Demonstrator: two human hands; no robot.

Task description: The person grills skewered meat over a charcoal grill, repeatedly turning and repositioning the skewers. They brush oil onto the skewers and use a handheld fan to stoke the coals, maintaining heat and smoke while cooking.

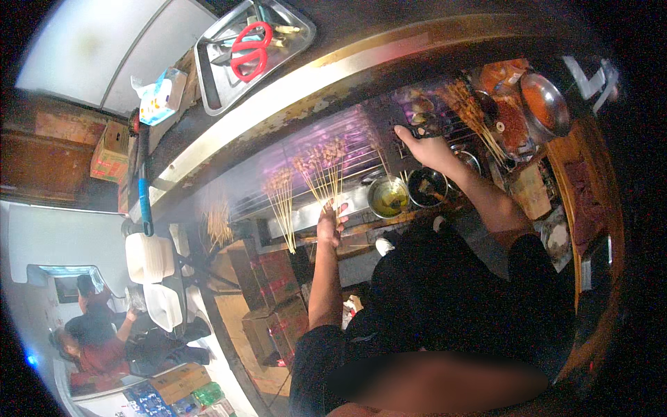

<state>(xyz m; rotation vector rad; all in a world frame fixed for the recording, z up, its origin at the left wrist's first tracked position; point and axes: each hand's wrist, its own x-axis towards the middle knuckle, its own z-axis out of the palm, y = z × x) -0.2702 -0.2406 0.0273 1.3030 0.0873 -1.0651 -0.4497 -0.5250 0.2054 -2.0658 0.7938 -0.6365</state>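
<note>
My left hand (329, 227) is closed around the lower ends of a fanned bunch of bamboo skewers (320, 174), whose meat ends lie over the smoky charcoal grill (359, 156). Beside it on the left, a second bunch of skewers (280, 206) rests on the grill with its sticks over the near edge. My right hand (430, 151) is over the right part of the grill, thumb out, by a dark object (427, 129); whether it grips this is unclear. Below that hand stand a metal pot of yellowish oil (388, 198) and a dark sauce pot with a brush (426, 187).
More skewers (471, 117) lie at right near red seasoning (513, 125) and a steel bowl (544, 104). A metal tray with red-handled scissors (250, 52) stands beyond the grill. Cardboard boxes (276, 318) are below left. Two people (96, 333) sit at far left.
</note>
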